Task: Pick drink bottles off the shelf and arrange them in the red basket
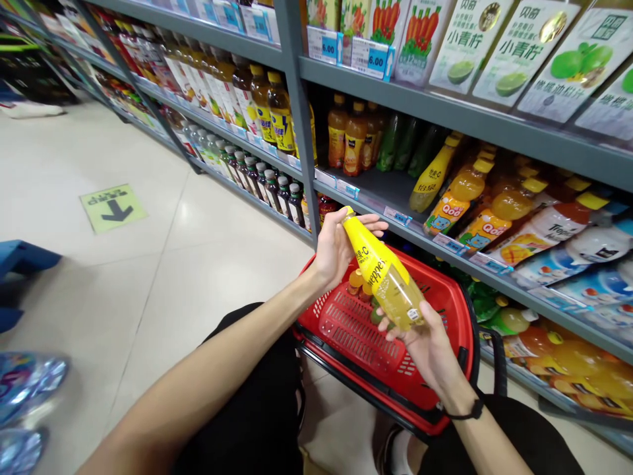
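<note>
A yellow Schweppes bottle [383, 274] is tilted over the red shopping basket [341, 323], its cap towards the upper left. My left hand [332, 249] holds it at the neck, thumb beside the cap and the other fingers stretched behind. My right hand [428, 340] grips the bottom end, fingers partly hidden beneath. Small orange-capped bottles [355, 280] lie in the basket, largely covered by the bottle I hold. Something green beside them is mostly hidden. A similar yellow bottle [434, 173] leans on the shelf above.
Grey shelving [299, 112] with drinks runs along the right and back. Qoo bottles [448, 208] lie near the shelf's front edge. A floor sticker with an arrow [113, 208] and a blue stool [24, 264] are at left. The basket's black handle [498, 363] sticks out right.
</note>
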Demonstrator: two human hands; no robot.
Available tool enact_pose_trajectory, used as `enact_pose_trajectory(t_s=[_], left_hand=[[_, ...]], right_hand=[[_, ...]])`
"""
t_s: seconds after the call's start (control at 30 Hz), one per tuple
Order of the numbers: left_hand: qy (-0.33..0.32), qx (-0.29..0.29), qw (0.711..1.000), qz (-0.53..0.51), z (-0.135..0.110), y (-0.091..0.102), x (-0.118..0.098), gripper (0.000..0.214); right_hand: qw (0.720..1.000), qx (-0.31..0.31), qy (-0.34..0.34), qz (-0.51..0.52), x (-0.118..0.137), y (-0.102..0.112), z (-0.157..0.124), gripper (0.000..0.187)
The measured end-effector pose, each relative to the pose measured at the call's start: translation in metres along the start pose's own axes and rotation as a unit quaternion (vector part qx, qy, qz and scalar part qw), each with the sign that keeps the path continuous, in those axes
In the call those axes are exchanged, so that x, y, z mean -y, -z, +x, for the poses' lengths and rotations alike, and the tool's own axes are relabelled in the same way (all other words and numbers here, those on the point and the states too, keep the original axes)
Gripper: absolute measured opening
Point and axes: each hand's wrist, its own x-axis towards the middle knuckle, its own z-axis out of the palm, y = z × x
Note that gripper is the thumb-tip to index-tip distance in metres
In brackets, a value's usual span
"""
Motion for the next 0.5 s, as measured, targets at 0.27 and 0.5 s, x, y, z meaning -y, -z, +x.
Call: enact_pose_trajectory(t_s=[0.27, 0.5], left_hand=[[-0.003, 0.003, 1.0, -0.023, -0.002, 0.0, -0.004, 0.067], [-0.01, 0.021, 0.999, -0.027, -0.004, -0.001, -0.005, 0.068]], right_hand=[[0.994, -0.003, 0.035, -0.099, -0.008, 0.006, 0.003, 0.05], [0.982, -0.066, 0.054, -0.166, -0.018, 0.01, 0.006, 0.078]])
